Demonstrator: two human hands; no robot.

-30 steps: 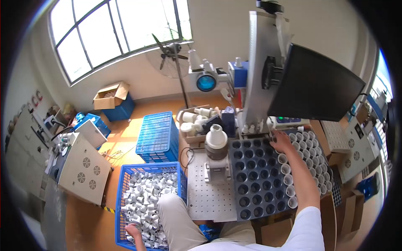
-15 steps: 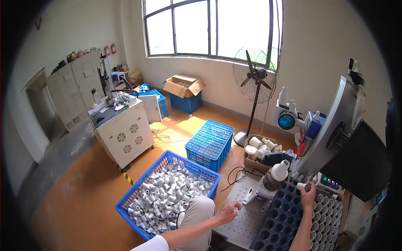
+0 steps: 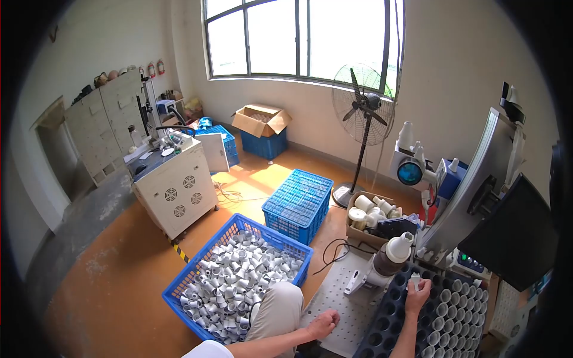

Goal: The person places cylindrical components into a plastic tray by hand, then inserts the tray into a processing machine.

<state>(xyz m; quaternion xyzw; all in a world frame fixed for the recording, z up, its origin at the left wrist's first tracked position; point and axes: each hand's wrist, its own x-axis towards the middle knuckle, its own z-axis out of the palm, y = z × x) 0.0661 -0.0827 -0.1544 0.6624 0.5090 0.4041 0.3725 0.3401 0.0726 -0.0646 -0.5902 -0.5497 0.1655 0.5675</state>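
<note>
White cup-shaped fitting (image 3: 415, 278), one piece, is gripped by the right hand (image 3: 419, 290) at lower right of the head view, long axis roughly upright, over one black tray (image 3: 399, 316). It lies up and right of the left hand (image 3: 324, 324), whose fingers are curled above one perforated plate (image 3: 323, 295); whether anything is held there cannot be told. One blue crate (image 3: 280, 240) is filled with uncountable fittings.

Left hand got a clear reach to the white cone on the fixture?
Likely yes: the left hand is at the perforated plate, and nothing visible stands between it and the white cone.
</note>
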